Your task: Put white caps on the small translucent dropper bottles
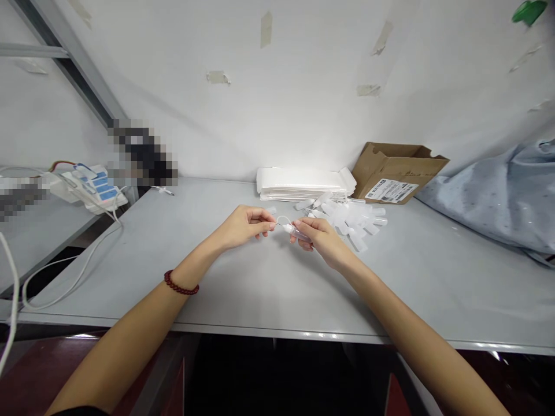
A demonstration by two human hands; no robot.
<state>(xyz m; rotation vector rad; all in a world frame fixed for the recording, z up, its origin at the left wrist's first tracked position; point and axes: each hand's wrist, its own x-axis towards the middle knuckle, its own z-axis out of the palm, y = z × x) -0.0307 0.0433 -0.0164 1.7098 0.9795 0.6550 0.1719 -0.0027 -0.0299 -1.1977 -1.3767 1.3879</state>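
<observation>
Left hand: fingertips pinched, on a thin loop (white). Right hand: fingers curled round a small clear tube, loop attached; pile of white plastic pieces just beyond.

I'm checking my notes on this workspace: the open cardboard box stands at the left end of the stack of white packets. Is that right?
Not quite: the head view shows the open cardboard box at the right end of the stack of white packets.
</observation>
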